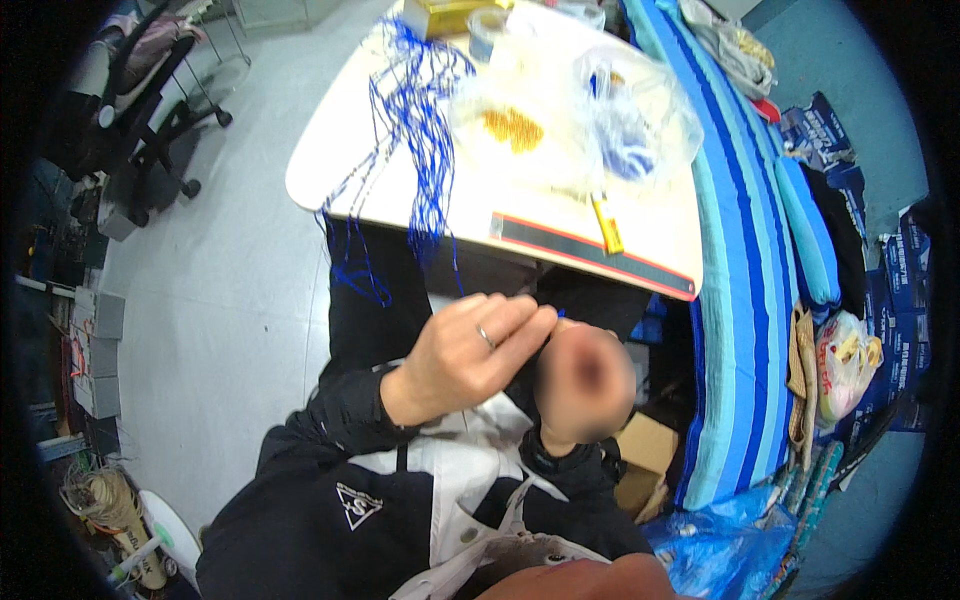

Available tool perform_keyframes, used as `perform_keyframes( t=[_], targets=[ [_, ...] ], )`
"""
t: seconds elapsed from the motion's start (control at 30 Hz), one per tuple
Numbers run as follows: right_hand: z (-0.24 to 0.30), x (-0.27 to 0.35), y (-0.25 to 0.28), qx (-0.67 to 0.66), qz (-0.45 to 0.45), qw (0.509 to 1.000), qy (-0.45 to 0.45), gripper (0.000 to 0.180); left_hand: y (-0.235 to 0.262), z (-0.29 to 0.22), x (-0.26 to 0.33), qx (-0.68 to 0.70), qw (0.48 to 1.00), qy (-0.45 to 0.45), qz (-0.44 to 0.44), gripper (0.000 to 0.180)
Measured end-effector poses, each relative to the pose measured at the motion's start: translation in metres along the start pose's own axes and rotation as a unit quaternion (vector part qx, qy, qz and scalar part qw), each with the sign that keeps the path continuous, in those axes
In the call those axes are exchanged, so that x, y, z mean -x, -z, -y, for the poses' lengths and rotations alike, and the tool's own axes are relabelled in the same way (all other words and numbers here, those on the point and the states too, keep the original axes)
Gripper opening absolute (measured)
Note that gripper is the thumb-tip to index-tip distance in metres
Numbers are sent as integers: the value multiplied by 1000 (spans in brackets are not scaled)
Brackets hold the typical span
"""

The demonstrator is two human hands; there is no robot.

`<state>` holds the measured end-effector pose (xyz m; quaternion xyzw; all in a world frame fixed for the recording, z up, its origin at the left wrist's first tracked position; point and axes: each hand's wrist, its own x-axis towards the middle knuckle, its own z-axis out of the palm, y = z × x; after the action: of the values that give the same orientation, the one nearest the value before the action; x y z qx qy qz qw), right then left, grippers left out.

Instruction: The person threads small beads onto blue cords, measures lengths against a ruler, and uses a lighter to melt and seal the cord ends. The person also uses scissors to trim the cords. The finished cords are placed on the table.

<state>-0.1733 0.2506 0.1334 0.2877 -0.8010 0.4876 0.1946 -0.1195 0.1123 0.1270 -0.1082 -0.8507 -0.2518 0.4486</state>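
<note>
My left hand [468, 348], with a ring on one finger, is held over my lap in front of the table edge. Its fingers are pressed together and point toward my right hand [586, 385]. That hand is curled close beside it, and a blur covers most of it. A tiny bit of blue [561, 313] shows at the meeting fingertips; what they pinch is too small to make out. On the white table [330, 150], a bundle of blue cords [425, 130] hangs over the near edge. A dark ruler with a red border [600, 255] lies along that edge, with a yellow tube [607, 225] touching it.
Gold-coloured small pieces [513, 129] lie on clear plastic, beside a clear bag [650, 120] with blue contents. At the back are a yellow box [455, 15] and a tape roll [488, 32]. A blue striped cover [745, 300] runs along the right. An office chair [150, 110] stands left.
</note>
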Motion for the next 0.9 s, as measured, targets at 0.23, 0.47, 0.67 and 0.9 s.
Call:
perform_keyframes(
  t=[0.23,0.47,0.67,0.9],
  targets=[
    [1,1,-2,-54,-8,998,11,9,0,-1,-4,22,1000,9,0,32],
    [-3,0,-4,-106,-32,994,-6,7,-4,-7,-3,62,990,112,-53,23],
    [-4,1,-2,-68,-30,997,18,7,-4,-3,-4,61,995,70,-35,21],
    [-8,4,-1,-74,3,997,-36,8,-8,-6,-4,100,987,120,-39,17]
  ],
)
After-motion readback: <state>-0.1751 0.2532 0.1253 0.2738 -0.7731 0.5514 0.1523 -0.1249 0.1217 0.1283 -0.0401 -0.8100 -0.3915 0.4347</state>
